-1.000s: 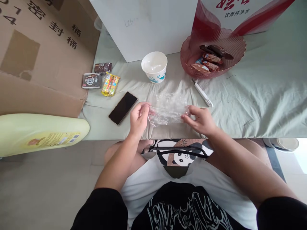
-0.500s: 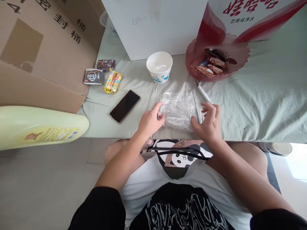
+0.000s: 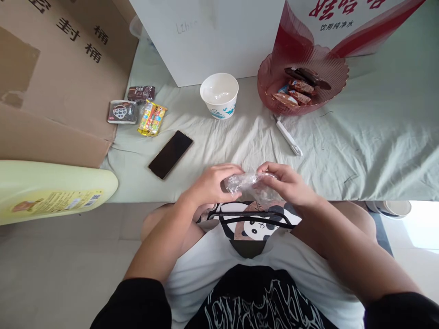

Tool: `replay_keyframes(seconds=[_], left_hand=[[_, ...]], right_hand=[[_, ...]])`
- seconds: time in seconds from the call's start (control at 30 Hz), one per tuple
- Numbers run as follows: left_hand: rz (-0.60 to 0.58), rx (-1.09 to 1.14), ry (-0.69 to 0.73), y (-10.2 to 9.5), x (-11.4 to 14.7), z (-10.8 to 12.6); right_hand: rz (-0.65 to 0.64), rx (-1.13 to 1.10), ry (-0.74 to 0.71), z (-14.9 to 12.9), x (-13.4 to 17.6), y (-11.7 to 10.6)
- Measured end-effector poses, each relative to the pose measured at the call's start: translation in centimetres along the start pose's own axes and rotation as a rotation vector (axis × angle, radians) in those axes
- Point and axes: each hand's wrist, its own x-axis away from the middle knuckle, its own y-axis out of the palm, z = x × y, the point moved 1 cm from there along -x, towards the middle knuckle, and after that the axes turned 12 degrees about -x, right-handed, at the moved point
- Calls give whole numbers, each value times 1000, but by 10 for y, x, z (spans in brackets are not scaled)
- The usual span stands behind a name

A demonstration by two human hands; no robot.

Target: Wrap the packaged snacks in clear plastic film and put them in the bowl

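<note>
Crumpled clear plastic wrap (image 3: 252, 182) is bunched between my two hands at the table's front edge. My left hand (image 3: 217, 183) curls around its left end, thumb below and fingers above. The right end is pinched by my right hand (image 3: 283, 182). Beyond my hands stands a white paper cup (image 3: 219, 97) with blue print, upright. A slim white tool with a dark tip (image 3: 288, 136), perhaps a utility knife, lies on the cloth past my right hand. To the left rests a dark phone (image 3: 170, 154), screen up.
A pink ribbed bowl (image 3: 267, 93) holds several wrapped snacks. Small snack packs (image 3: 152, 118) lie at left beside a cardboard box (image 3: 61, 91). A pale yellow bottle (image 3: 58, 192) juts in at lower left. White and red cartons (image 3: 219, 36) stand behind the cup.
My hands have closed on the plastic wrap, gathered it from its spread-out state and drawn it toward me. The view has shifted slightly, and the white tool now shows in full.
</note>
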Motion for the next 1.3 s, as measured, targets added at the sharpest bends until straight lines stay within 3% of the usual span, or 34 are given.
replay_keyframes(seconds=[0.13, 0.2, 0.3, 0.5, 0.63, 0.8, 0.97, 1.13, 1.3], left_hand=[[21, 428, -312, 12, -5, 0], [82, 640, -430, 19, -10, -5], [139, 776, -521, 26, -16, -17], [116, 746, -507, 20, -29, -35], [122, 729, -521, 9, -35, -40], [247, 839, -386, -5, -43, -43], [298, 649, -309, -6, -49, -49], [344, 441, -348, 2, -50, -58], [722, 13, -364, -1, -47, -54]], right_hand=[[161, -409, 40, -5, -1, -5], [232, -462, 0, -5, -6, -7], [208, -473, 12, -1, -13, -10], [170, -282, 132, 9, -21, -16], [165, -231, 96, 9, -29, -20], [292, -324, -34, 5, -39, -27], [254, -304, 25, 2, -43, -33], [360, -71, 45, 7, -47, -29], [484, 18, 14, 5, -49, -22]])
